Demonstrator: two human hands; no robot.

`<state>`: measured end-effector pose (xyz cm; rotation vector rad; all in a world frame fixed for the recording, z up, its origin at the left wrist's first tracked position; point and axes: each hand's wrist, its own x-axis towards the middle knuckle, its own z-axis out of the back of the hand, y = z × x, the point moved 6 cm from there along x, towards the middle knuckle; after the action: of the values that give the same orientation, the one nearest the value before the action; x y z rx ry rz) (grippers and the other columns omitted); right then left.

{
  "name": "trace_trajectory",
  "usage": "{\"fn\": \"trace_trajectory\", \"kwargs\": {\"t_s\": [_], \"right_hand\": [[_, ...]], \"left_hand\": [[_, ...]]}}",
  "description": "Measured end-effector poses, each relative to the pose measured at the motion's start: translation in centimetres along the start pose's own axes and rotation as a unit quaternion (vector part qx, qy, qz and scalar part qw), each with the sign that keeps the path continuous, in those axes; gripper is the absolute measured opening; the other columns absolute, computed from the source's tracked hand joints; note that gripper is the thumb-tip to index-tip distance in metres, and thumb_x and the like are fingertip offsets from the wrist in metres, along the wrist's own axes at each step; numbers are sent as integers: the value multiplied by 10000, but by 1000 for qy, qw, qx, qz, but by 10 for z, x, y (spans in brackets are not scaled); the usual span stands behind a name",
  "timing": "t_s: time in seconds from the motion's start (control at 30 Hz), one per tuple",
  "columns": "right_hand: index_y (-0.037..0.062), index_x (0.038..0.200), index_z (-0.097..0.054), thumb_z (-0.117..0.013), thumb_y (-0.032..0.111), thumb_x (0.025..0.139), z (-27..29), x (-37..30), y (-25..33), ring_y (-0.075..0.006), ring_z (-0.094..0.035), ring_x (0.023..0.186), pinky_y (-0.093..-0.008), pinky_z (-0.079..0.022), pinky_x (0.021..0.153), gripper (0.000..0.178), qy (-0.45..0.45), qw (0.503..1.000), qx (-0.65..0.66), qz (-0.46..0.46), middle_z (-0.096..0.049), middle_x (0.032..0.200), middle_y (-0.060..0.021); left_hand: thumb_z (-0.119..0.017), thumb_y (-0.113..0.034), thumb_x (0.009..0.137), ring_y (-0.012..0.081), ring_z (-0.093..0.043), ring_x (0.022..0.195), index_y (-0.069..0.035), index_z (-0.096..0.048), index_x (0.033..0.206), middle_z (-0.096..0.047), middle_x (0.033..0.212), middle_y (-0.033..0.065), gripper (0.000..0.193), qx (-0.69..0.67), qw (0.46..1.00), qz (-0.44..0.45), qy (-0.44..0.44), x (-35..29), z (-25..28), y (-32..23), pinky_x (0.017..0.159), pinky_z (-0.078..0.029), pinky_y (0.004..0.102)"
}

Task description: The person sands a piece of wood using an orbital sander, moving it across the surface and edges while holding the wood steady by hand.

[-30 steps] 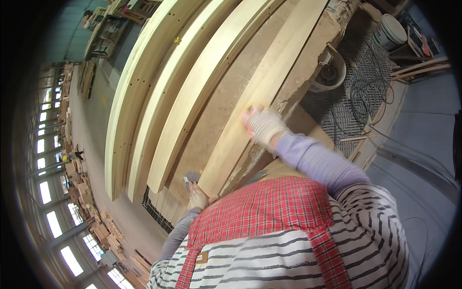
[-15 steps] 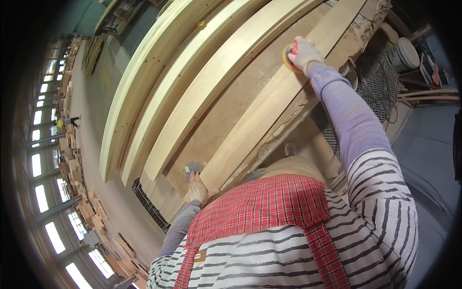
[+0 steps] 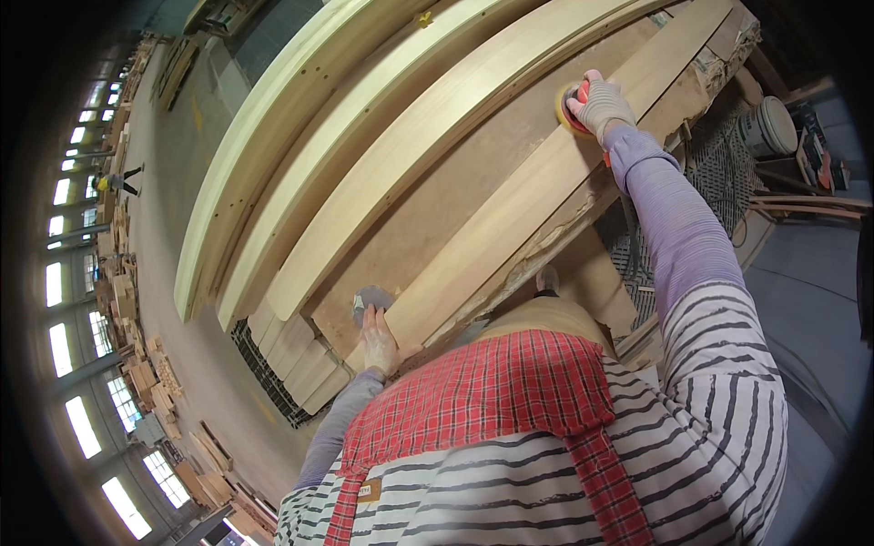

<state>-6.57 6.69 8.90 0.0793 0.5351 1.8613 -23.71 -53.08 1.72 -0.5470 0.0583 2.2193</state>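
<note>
A long flat pale wooden board point(image 3: 492, 238) lies slantwise on the worktable in front of me. My right hand point(image 3: 604, 109), in a light glove, is closed over a red power sander with a yellow pad point(image 3: 571, 107). The sander sits at the left edge of the board's far half. My left hand point(image 3: 379, 348) is flat at the board's near end, fingers stretched out. Its fingertips touch or nearly touch a round grey sanding disc point(image 3: 372, 300) on the tabletop; I cannot tell whether they press on it.
Several curved wooden pieces point(image 3: 401, 159) lie left of the board. The table's near edge point(image 3: 546, 232) is ragged. A white bucket point(image 3: 772, 126) and black mesh matting point(image 3: 719, 164) are at right. Timber stacks point(image 3: 127, 291) line the far left; another person point(image 3: 114, 182) stands there.
The view has shifted slightly. My right hand, still on the sander, appears a little farther right. My left hand stays at the board's near end.
</note>
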Motion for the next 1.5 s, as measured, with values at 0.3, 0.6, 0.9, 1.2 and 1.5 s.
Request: {"fn": "trace_trajectory", "kwargs": {"t_s": [0.3,0.6,0.9,1.2,1.5], "right_hand": [[208,1161,-551,-678,314,854,-71,-156,113,-356,-621,1058,-465,-518,904,349,185,964,-37,187,-494,1221,-171],[188,1304,-502,-683,351,845,-19,-42,19,-379,-594,1136,-430,-496,951,520,31,998,-2,57,-499,1281,-205],[210,1302,-496,-630,421,868,-34,-60,48,-390,-601,1112,-464,-489,947,502,24,997,-42,66,-485,1276,-199],[184,1126,-545,-671,337,839,-123,-269,167,-372,-627,1021,-465,-527,852,349,199,940,-90,261,-528,1191,-178],[68,1176,-589,-714,472,781,-78,-196,50,-394,-625,1035,-445,-492,912,578,-15,986,-11,164,-642,1105,-253]], "left_hand": [[-879,-519,584,435,-158,1441,55,-191,1463,-174,1535,294,1255,-19,1000,-3,-19,5,-2,2,1169,-181,536],[-883,-505,585,429,-169,1440,34,-198,1455,-171,1539,299,1231,-22,1000,-8,-10,2,6,-5,1153,-194,557],[-862,-546,589,418,-174,1443,58,-198,1460,-182,1544,276,1251,3,1000,3,5,3,11,-9,1157,-211,536],[-687,-471,815,321,-106,1496,15,-240,1501,-141,1601,202,952,65,985,-125,-97,-6,-14,-3,1198,-106,482],[-564,-379,926,272,-132,1497,-48,-290,1500,-185,1603,153,717,77,994,-64,-47,-98,-43,84,1215,-114,425]]}}
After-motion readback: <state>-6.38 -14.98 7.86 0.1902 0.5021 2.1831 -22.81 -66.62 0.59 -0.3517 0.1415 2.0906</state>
